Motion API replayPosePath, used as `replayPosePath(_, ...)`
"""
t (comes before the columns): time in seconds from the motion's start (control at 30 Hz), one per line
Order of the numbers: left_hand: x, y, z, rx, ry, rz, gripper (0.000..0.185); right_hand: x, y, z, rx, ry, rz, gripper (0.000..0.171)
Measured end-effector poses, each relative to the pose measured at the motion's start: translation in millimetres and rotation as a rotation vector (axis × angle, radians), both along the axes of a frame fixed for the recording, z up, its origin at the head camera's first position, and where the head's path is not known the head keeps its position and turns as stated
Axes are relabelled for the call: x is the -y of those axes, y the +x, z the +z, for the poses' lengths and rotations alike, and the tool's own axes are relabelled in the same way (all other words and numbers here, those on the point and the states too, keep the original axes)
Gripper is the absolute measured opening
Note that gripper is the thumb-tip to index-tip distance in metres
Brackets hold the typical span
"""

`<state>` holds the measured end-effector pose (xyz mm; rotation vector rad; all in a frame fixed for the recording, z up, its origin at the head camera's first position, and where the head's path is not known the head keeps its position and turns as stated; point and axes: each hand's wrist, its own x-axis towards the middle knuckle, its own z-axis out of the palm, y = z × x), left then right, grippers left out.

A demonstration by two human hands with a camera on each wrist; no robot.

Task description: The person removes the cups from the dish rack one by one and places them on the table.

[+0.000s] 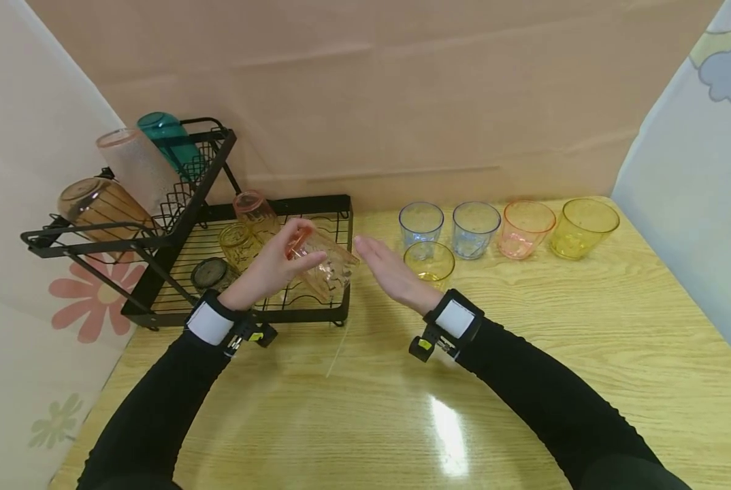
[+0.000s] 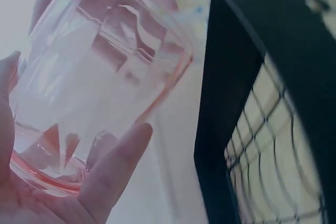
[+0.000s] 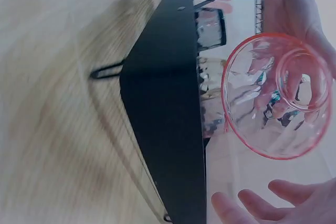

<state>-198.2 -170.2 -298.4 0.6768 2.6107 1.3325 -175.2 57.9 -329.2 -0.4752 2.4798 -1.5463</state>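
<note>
A clear pink-tinted drinking glass [image 1: 325,269] is tilted above the right part of the black dish rack [image 1: 304,316]. Its base end is gripped by my left hand [image 1: 270,269], thumb and fingers around it, as the left wrist view also shows on the glass [image 2: 79,77]. The mouth of the glass points to the right, toward my right hand [image 1: 393,272]. That hand has its fingers extended and is apart from the rim; the right wrist view shows a gap between its fingertips [image 3: 252,203] and the glass [image 3: 247,98].
Lower in the rack are a pink glass [image 1: 255,211], a yellow glass [image 1: 237,245] and a dark glass [image 1: 212,273]. Its upper tier [image 1: 203,180] holds tilted teal, clear and brown glasses. Several upright glasses, including a yellow one [image 1: 429,262], stand on the table [image 1: 525,340] at right.
</note>
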Motion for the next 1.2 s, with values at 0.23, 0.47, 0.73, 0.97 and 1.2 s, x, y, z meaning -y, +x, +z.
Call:
replayPosePath(0.23, -17, 13.5, -14.2, 0.097, 0.324, 0.033, 0.039, 4, 6.1, -2.9, 0.125, -0.286, -0.043, 0.063)
replayPosePath(0.47, -51, 30.8, -34.4, 0.093, 0.624, 0.141, 0.038, 6, 15.8, -3.7, 0.157, -0.487, -0.157, 0.069)
replayPosePath(0.73, -89, 49.0, -58.4, 0.009, 0.843, 0.225, 0.048, 7, 20.2, -4.3, 0.028, -0.445, -0.254, 0.068)
replayPosePath(0.97, -104, 54.3, -60.8, -0.039, 0.913, 0.245, 0.053, 6, 22.0, -2.0, 0.005, -0.533, -0.365, 0.051)
replayPosePath(1.2, -105, 55.7, -53.4, -0.037, 0.867, 0.157, 0.055, -3, 28.0, 6.3, -0.075, -0.613, -0.381, 0.03)
